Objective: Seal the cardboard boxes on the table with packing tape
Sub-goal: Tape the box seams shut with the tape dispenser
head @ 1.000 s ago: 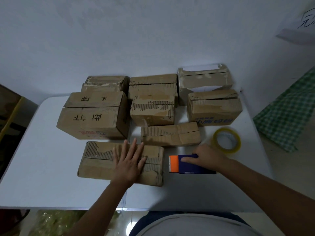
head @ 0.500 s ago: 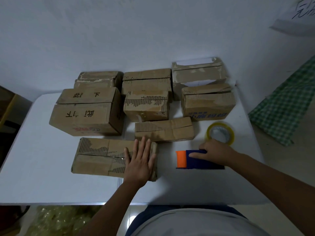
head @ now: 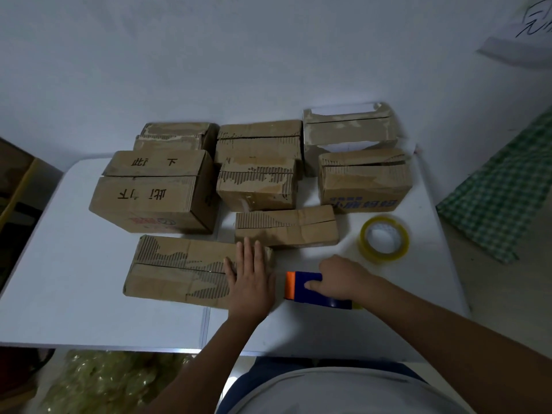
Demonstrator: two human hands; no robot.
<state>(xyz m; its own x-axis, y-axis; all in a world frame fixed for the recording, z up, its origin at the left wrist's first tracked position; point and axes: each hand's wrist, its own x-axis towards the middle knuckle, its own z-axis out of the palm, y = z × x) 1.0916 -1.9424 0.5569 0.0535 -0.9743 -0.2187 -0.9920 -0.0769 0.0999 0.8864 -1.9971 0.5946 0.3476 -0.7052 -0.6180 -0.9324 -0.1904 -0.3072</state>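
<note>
On our white table (head: 74, 294), our flat left hand (head: 249, 282) pinned the box (head: 179, 267), its seam running sideways toward the dispenser (head: 310, 289) gripped in our right hand (head: 340, 277).

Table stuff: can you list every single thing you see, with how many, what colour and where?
cardboard boxes: eight, brown, on the table; the nearest lies flat at the front, seam unsealed
tape dispenser: one, blue with an orange end, front of the table, right of the nearest box
roll of tape: one, yellowish clear, lying flat at the right
table: one, white, against the wall
checked cloth: one, green and white, off the table's right side
paper: one, white with black marks, on the wall, top right
hands: two; left hand flat on the nearest box's right end, right hand gripping the tape dispenser
</note>
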